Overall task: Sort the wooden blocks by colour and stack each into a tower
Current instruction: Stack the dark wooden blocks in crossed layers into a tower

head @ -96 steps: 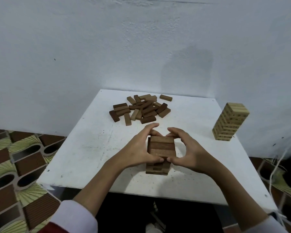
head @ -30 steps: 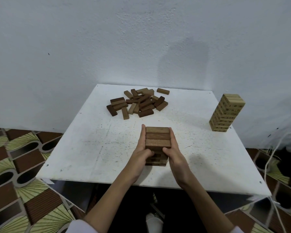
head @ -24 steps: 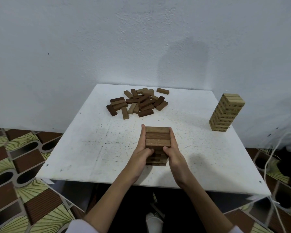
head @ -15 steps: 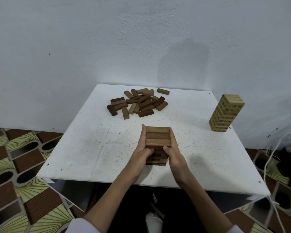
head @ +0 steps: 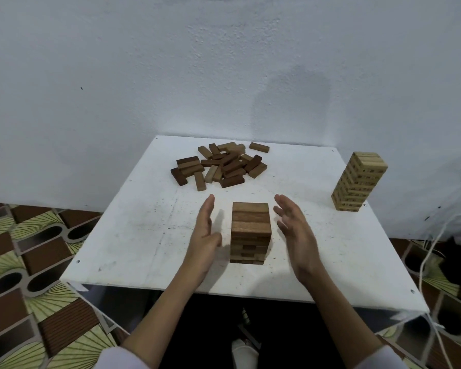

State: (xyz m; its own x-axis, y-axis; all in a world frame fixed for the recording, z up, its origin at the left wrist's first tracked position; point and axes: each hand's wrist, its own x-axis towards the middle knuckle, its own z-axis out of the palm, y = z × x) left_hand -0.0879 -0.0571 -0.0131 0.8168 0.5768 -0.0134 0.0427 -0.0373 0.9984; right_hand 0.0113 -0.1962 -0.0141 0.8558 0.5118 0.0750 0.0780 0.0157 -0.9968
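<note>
You are keeping both hands, left (head: 204, 235) and right (head: 294, 230), wide and empty beside the brown tower (head: 250, 231); be reaching gently for the loose blocks (head: 221, 165).

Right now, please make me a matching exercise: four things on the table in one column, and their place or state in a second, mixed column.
Things:
1. brown tower
2. pale tower
3. loose blocks
4. left hand

Places or states:
A. scattered at the table's far side
B. open, beside the brown tower, not touching it
C. standing near the table's right edge
D. between the two open hands

Pairs: 1-D, 2-C, 3-A, 4-B
</note>
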